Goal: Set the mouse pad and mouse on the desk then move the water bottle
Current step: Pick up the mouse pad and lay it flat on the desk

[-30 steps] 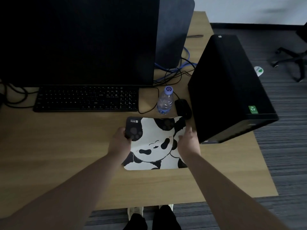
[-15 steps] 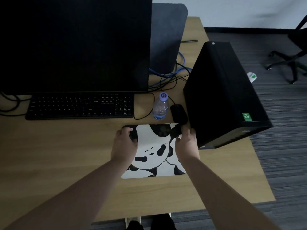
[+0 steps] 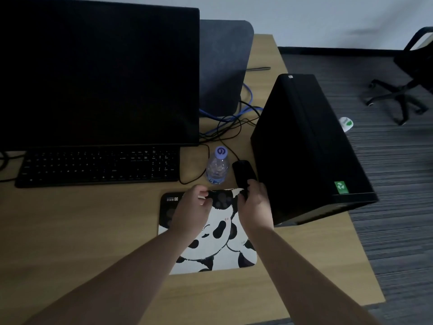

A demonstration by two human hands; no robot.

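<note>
The panda-print mouse pad [image 3: 218, 233] lies flat on the wooden desk [image 3: 82, 231], in front of me. My left hand [image 3: 191, 213] rests over the pad's upper left part with fingers loosely curled and nothing in them. My right hand [image 3: 255, 207] is at the pad's far right corner, its fingers closed around the near end of the black mouse [image 3: 242, 171], which sits on the desk just beyond the pad. A clear water bottle [image 3: 217, 166] with a purple cap stands upright to the left of the mouse, apart from both hands.
A black keyboard [image 3: 98, 166] and a dark monitor [image 3: 98, 73] fill the left. A black computer tower [image 3: 307, 148] stands close on the right of the mouse. Cables [image 3: 229, 123] run behind the bottle. An office chair base [image 3: 398, 99] is on the carpet.
The left hand has let go of the pad's far left corner and slid right over it. The right hand has left the pad's right edge and reached forward onto the mouse.
</note>
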